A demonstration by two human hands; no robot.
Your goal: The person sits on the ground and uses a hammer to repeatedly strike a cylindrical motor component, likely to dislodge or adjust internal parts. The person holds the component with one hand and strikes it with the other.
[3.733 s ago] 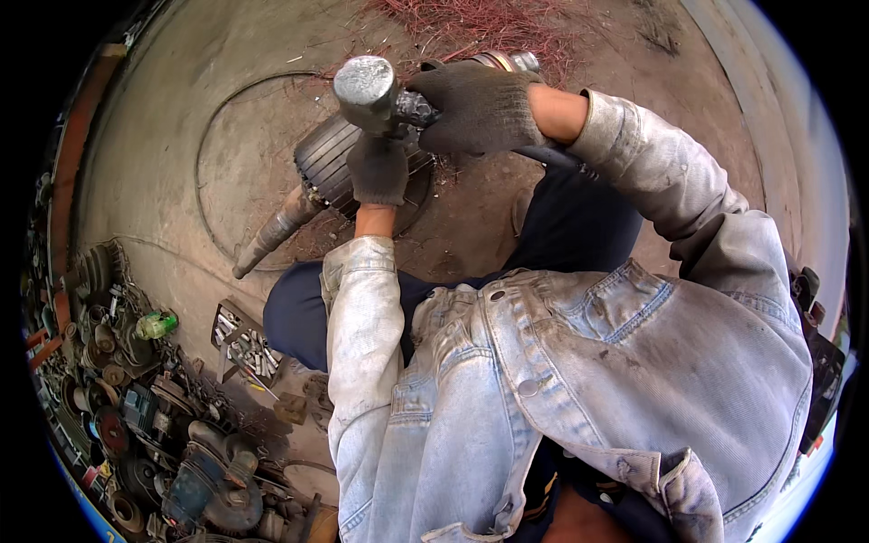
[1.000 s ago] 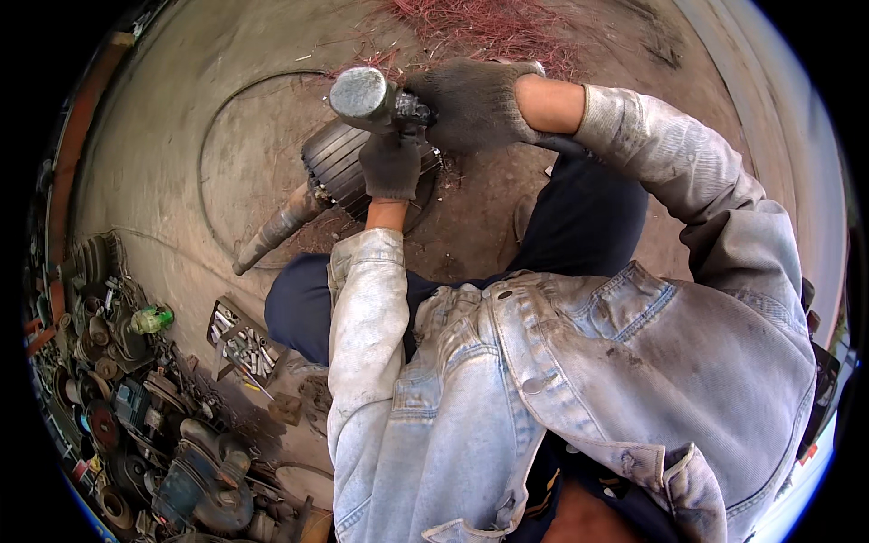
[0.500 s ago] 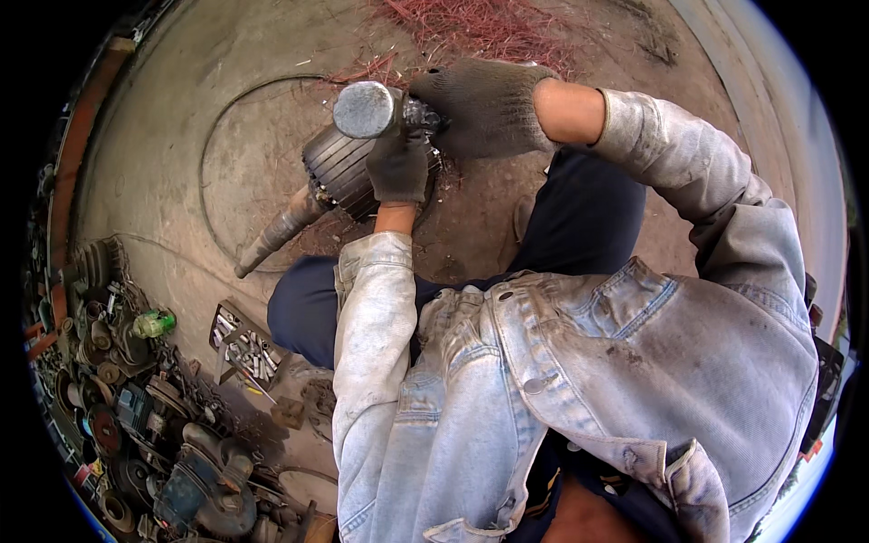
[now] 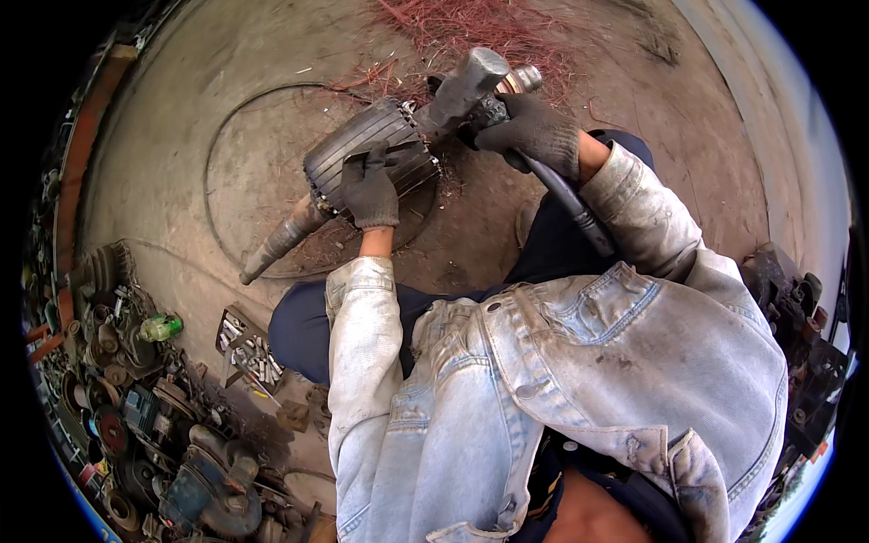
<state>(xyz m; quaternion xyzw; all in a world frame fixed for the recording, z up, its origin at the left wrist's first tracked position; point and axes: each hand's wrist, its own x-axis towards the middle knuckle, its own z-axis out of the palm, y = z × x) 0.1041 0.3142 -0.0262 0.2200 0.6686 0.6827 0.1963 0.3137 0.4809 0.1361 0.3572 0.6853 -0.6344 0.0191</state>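
A motor rotor (image 4: 335, 163) with dark ribbed core lies slantwise on the concrete floor, its stepped shaft (image 4: 281, 237) pointing lower left and a coppery ringed end (image 4: 514, 80) at upper right. My gloved left hand (image 4: 369, 185) is closed at the core, around what looks like a dark flat piece (image 4: 403, 154), too indistinct to name surely. My gloved right hand (image 4: 529, 136) grips a sledgehammer near its head (image 4: 480, 72), which is over the rotor's right part; the dark handle (image 4: 575, 217) slants down toward my body.
Red wire scraps (image 4: 462, 27) lie beyond the rotor and a hose (image 4: 214, 136) loops around it. At left are heaped machine parts (image 4: 127, 353), a green bottle (image 4: 158, 328) and a tray of small cylindrical pieces (image 4: 231, 344). More dark parts (image 4: 806, 326) are at far right.
The hammer head has moved right and tilted, off my left hand, exposing the rotor's core and more handle. My right hand has shifted right and down; my left hand sits slightly lower and farther left.
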